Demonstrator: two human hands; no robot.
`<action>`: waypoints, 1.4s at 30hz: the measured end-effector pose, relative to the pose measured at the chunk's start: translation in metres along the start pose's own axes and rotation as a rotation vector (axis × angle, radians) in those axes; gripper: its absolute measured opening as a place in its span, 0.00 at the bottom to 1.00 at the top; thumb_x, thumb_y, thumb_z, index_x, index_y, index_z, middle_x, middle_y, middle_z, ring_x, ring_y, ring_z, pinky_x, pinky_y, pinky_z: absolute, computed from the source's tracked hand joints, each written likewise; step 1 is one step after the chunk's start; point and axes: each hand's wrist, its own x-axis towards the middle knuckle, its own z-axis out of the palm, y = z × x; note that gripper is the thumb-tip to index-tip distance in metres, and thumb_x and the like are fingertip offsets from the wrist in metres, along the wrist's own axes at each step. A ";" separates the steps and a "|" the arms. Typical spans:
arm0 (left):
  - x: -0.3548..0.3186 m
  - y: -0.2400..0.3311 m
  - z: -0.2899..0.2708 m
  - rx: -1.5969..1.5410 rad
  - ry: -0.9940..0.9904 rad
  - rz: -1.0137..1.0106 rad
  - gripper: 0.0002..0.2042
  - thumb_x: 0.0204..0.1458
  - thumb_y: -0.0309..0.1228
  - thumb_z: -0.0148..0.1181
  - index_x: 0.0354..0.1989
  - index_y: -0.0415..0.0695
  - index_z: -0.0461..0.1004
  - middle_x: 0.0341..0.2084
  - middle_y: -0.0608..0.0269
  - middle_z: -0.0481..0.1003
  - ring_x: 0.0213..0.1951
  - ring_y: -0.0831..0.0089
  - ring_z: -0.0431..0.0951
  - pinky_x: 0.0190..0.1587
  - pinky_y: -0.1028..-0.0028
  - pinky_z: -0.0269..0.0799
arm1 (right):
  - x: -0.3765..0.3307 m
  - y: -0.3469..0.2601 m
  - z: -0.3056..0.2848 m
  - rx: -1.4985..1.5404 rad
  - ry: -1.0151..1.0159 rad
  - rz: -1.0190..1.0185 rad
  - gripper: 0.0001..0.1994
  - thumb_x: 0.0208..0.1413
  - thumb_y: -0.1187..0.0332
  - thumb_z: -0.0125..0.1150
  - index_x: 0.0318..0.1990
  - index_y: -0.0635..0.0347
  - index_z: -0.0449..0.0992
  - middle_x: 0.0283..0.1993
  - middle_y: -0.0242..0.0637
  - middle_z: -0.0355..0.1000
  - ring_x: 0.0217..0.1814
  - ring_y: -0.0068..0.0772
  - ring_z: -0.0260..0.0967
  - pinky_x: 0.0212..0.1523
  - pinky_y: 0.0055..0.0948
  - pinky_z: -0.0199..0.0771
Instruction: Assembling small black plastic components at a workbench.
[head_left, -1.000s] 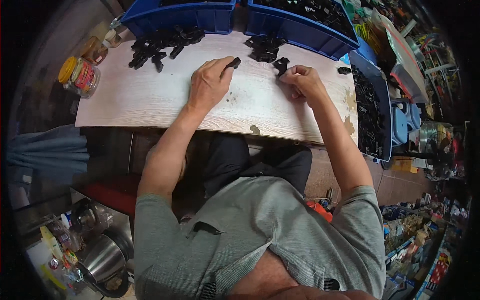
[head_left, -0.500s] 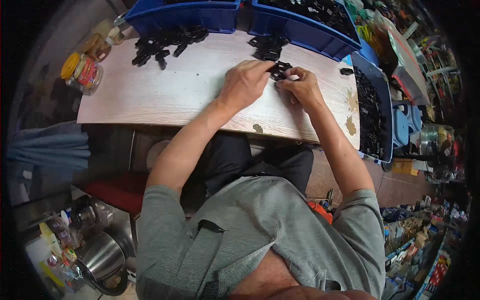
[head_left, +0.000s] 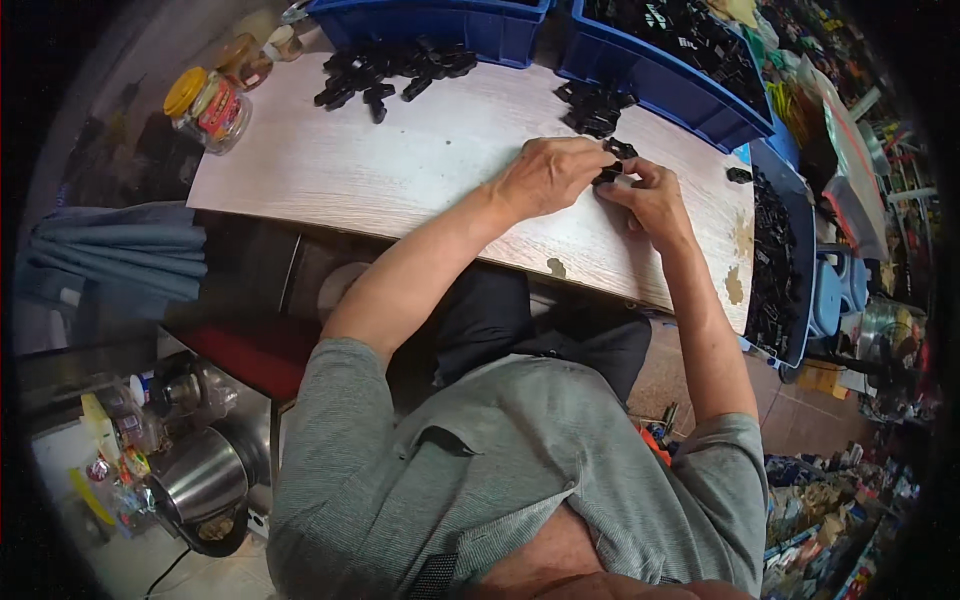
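Over the right half of the white wood-grain table (head_left: 400, 165), my two hands meet at a small black plastic part (head_left: 608, 175). My left hand (head_left: 555, 178) has its fingers closed at the part's left side. From the right, my right hand (head_left: 655, 200) pinches it between thumb and fingers. Fingers cover much of the part, so its exact kind is unclear. Another black plastic piece (head_left: 620, 148) lies just beyond my fingertips. A small pile of similar black parts (head_left: 596, 108) sits farther back, and a larger pile (head_left: 390, 75) is at the back left.
Two blue bins (head_left: 665, 95) (head_left: 430, 28) stand along the far edge. Another bin full of black parts (head_left: 775, 265) is beside the table's right end, near a single black piece (head_left: 739, 175). A yellow-lidded jar (head_left: 210, 110) stands at the left edge.
The whole view has turned, so the table appears farther right and tilted. Both hands stay together at the black part, with only small finger movements; a separate piece now shows beyond them.
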 end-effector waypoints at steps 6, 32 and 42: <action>0.001 -0.004 0.003 -0.008 -0.012 0.039 0.12 0.54 0.23 0.62 0.47 0.41 0.81 0.44 0.52 0.82 0.44 0.56 0.84 0.48 0.64 0.81 | 0.005 0.008 -0.007 0.028 -0.025 -0.008 0.10 0.50 0.72 0.74 0.36 0.59 0.78 0.19 0.26 0.69 0.12 0.17 0.58 0.12 0.24 0.52; -0.040 -0.092 -0.112 0.975 0.139 -0.618 0.14 0.56 0.28 0.56 0.49 0.44 0.81 0.44 0.53 0.81 0.47 0.51 0.79 0.51 0.57 0.75 | -0.016 0.001 -0.025 0.339 0.127 0.148 0.09 0.51 0.68 0.72 0.37 0.58 0.79 0.17 0.28 0.64 0.13 0.22 0.60 0.15 0.25 0.66; -0.037 -0.068 -0.088 0.484 0.117 -0.434 0.12 0.60 0.30 0.56 0.46 0.41 0.81 0.42 0.47 0.81 0.43 0.48 0.80 0.49 0.60 0.75 | 0.003 0.032 -0.102 0.497 0.620 0.074 0.21 0.49 0.69 0.75 0.51 0.61 0.78 0.22 0.31 0.70 0.20 0.30 0.72 0.24 0.35 0.82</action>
